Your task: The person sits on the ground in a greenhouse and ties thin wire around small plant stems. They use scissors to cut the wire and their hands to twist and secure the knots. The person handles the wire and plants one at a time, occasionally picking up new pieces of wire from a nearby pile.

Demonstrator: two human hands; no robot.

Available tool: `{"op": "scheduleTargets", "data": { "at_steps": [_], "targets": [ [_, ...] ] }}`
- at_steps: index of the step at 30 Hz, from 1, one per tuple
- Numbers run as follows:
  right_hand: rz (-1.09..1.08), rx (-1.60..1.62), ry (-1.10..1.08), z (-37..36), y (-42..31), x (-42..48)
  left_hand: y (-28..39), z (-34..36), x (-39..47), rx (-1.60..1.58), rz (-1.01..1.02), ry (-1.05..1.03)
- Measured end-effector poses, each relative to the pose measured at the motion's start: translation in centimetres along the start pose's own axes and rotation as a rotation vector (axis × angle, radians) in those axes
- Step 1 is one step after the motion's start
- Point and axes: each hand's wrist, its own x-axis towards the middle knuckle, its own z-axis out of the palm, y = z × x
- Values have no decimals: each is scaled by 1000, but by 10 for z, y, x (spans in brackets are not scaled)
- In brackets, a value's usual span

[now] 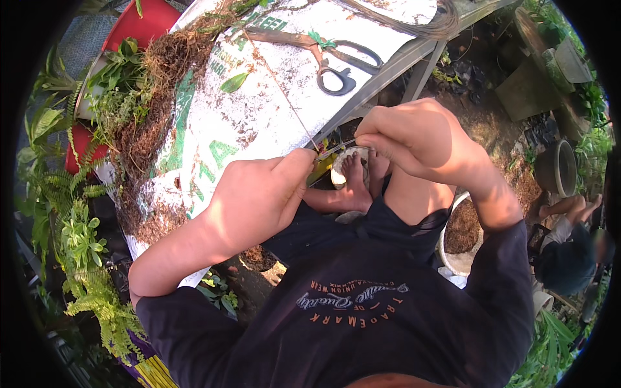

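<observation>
My left hand (264, 194) and my right hand (419, 138) are raised over the table's near edge, each pinching a thin piece of wire (345, 144) stretched between them. A thin brown stem or strand (281, 89) runs from the wire up across the white woven sack (271, 121). Small reddish and yellow bits show beside the left fingertips, too small to name. Beyond my hands, a pair of scissors (315, 51) with dark handles and a green tie lies on the sack. My fingers partly cover the wire's ends.
Brown fibrous growing material (160, 92) and a loose leaf (234, 82) lie on the sack. A coil of wire (444, 22) rests by the table edge (402, 63). Ferns (92, 291) crowd the left. A pot of brown material (463, 228) stands at right; another person (567, 252) sits beyond.
</observation>
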Motion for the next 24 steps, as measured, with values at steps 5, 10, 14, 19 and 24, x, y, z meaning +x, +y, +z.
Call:
{"op": "scheduleTargets", "data": {
  "at_steps": [5, 10, 14, 19, 24],
  "targets": [
    [17, -10, 70, 5, 0, -1, 6, -2, -3, -21, -66, 66],
    [-25, 325, -11, -1, 3, -4, 24, -18, -15, 93, -75, 65],
    [-70, 436, -91, -3, 14, 0, 34, -32, -16, 247, -18, 34],
    [-245, 615, -343, -4, 30, 5, 39, -37, -26, 311, 114, 10],
    [-145, 719, -345, -2, 30, 5, 54, -41, -19, -81, -96, -131]
  ]
}}
